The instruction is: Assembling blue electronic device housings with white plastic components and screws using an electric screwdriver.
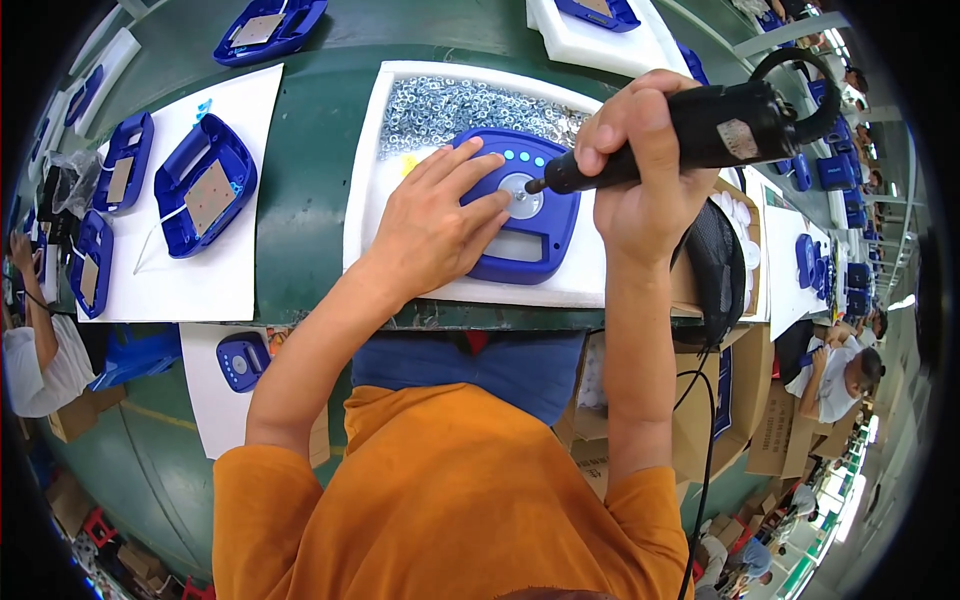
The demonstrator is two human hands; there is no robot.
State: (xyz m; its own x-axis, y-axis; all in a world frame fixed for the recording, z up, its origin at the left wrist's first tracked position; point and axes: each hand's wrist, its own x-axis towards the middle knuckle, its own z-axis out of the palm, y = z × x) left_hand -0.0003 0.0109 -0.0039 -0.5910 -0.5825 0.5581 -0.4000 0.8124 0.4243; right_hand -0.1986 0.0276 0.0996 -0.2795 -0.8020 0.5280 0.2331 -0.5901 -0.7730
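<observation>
Blue housing on white foam tray, driver tip at its round centre disc.

Black electric screwdriver lies long axis near level, bit pointing left and slightly down onto housing. Right hand wrapped tight around driver; left hand flat, fingers spread, pressing housing's left side. Loose metal washers piled just behind housing.

Orange short-sleeved shirt, bare forearms, blue trousers.

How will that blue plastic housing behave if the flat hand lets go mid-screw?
The blue housing looks light and stiff, probably sliding or twisting on the white foam tray without the left hand. Its flat, wide shape seems unlikely to tip under the electric screwdriver.
</observation>
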